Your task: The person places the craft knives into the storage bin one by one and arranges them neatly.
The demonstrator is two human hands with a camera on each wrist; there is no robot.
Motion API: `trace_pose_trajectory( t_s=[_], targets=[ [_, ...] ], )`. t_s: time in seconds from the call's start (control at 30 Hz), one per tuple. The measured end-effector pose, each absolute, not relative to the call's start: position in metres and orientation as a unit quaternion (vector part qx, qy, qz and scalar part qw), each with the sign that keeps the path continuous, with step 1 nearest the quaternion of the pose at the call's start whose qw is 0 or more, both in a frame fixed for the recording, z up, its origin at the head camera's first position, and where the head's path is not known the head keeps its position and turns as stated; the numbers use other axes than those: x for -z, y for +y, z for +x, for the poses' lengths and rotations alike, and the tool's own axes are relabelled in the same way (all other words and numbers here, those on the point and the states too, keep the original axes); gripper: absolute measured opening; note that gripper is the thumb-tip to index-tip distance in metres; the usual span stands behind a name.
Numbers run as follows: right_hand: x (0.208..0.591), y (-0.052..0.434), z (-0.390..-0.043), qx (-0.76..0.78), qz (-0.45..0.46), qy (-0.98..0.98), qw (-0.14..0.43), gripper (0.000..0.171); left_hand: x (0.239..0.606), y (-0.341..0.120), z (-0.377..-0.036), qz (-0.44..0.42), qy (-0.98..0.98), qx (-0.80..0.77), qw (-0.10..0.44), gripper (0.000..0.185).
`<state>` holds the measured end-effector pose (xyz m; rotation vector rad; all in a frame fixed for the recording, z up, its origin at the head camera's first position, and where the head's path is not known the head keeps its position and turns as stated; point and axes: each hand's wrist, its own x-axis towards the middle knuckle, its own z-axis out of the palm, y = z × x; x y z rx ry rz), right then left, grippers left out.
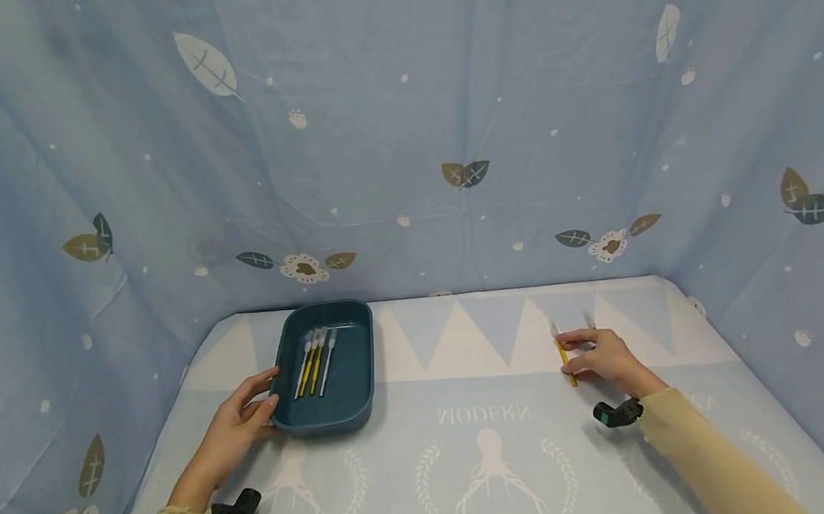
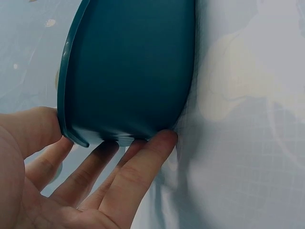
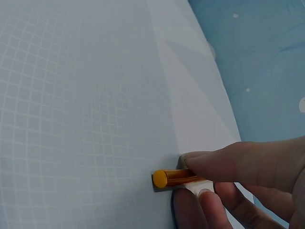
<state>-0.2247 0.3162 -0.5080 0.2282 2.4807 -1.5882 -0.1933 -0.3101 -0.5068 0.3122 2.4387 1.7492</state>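
A dark teal tray (image 1: pixel 358 363) lies at the back left of the table, with several slim sticks (image 1: pixel 315 359) inside, some yellow and some silvery, all with whitish tips. My left hand (image 1: pixel 236 418) grips the tray's left side. In the left wrist view its thumb is at the rim and the fingertips (image 2: pixel 164 138) press the outer wall. Far to the right, my right hand (image 1: pixel 605 358) pinches a yellow stick with a whitish tip (image 1: pixel 565 358) between thumb and fingers. The stick's round yellow end (image 3: pixel 160 179) shows close over the table in the right wrist view.
Behind the right hand, another whitish tip (image 1: pixel 589 320) shows, the rest of it hidden. A patterned cloth (image 1: pixel 491 475) covers the table. Blue curtain (image 1: pixel 398 124) hangs at the table's back and sides. Each wrist wears a black strap mount (image 1: pixel 619 413).
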Motion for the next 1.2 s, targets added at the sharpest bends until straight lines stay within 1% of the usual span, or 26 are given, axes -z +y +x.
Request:
trace_pose_trajectory(
  t_s=[0.3,0.57,0.73,1.2],
  targets=[
    [0.5053,0.3150,-0.2242,0.541,0.079,0.831,0.102,0.068,0.5083,-0.3101,-0.1939,0.105,0.807,-0.577,0.064,0.062],
    [0.5054,0.3147,-0.2265,0.540,0.093,0.829,0.114,0.064,0.5088,-0.3113,-0.1946,0.105,0.807,-0.578,0.061,0.060],
    [0.5064,0.3158,-0.2277,0.538,0.088,0.829,0.121,0.065,0.5092,-0.3112,-0.1947,0.105,0.806,-0.579,0.062,0.060],
    [0.5047,0.3158,-0.2292,0.529,0.087,0.835,0.124,0.062,0.5093,-0.3112,-0.1948,0.102,0.806,-0.580,0.063,0.061]
  ],
)
